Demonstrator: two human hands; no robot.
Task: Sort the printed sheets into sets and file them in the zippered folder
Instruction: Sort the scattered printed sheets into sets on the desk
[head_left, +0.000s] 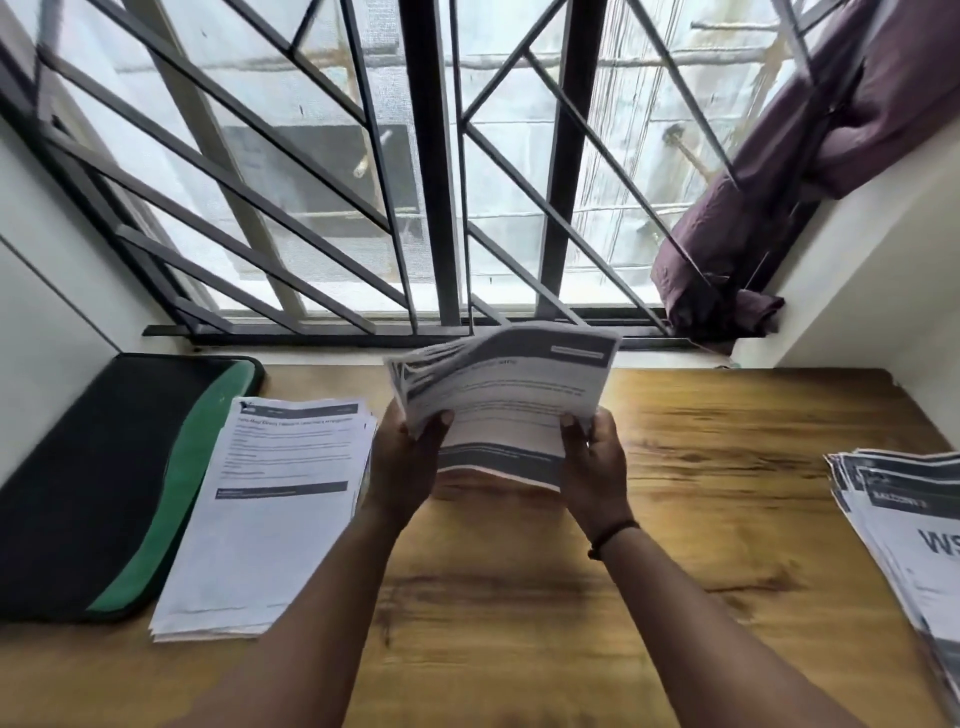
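In the centre of the frame both hands hold up a thin bundle of white printed sheets with dark grey bands (506, 400), raised above the brown wooden table (701, 467). The left hand (410, 457) grips the lower left edge of the bundle with the thumb on top, and the right hand (592, 462) pinches the lower right edge. The paper looks light and soft; it bends in a curve and fans out at the upper left corner, so I judge it is better to hold it at two edges, as now, or loose sheets may slip. At the left lies a flat stack of white printed pages (270, 514), touching the black and green zippered folder (104, 483) at the far left. Another fanned pile of sheets with large dark letters (904, 535) lies at the right edge. Between the piles the table offers open room for putting the bundle down.
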